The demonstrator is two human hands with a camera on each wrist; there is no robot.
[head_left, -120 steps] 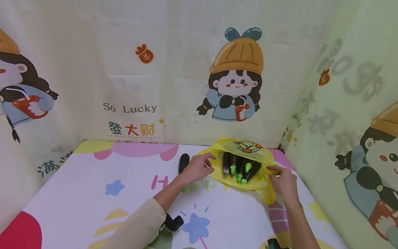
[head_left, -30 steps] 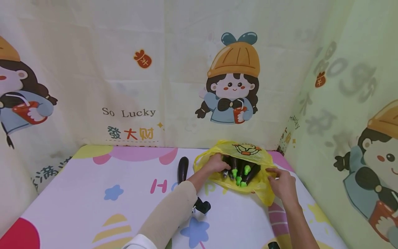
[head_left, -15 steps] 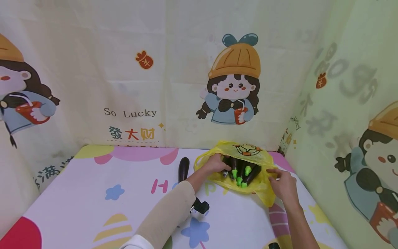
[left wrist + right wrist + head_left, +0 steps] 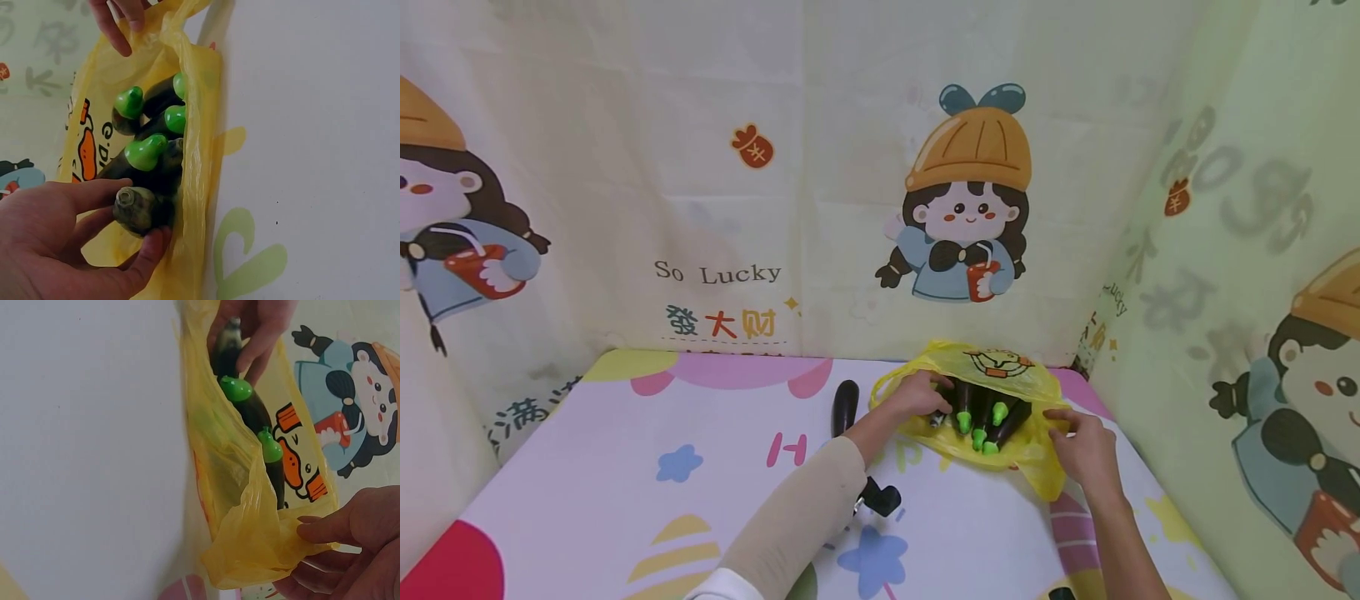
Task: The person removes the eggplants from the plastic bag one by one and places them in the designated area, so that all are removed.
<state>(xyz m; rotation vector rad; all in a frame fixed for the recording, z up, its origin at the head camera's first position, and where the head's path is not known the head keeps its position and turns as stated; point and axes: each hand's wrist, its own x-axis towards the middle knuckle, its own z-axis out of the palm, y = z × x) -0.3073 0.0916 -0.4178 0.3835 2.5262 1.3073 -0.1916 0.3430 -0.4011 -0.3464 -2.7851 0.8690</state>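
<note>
A yellow plastic bag (image 4: 1037,387) lies on its side on the table, mouth facing me, with several dark eggplants inside. My left hand (image 4: 917,394) reaches into the left of the mouth. In the left wrist view its thumb and fingers pinch an eggplant (image 4: 139,209) with a dull grey-green stem end. Beside that one lie eggplants with bright green caps (image 4: 145,154). My right hand (image 4: 1086,446) holds the bag's right edge, thumb on the plastic and fingers behind it in the right wrist view. Another eggplant (image 4: 846,404) lies outside, left of the bag.
The table has a white printed cover (image 4: 587,467) with coloured shapes. A printed curtain (image 4: 835,208) stands behind the bag, and another (image 4: 1240,350) rises on the right. A black wrist device (image 4: 880,497) sits below my left forearm.
My left hand has moved from beside the bag into its mouth and taken hold of an eggplant, then shifted slightly left with it. The right hand has stayed at the bag's edge.
</note>
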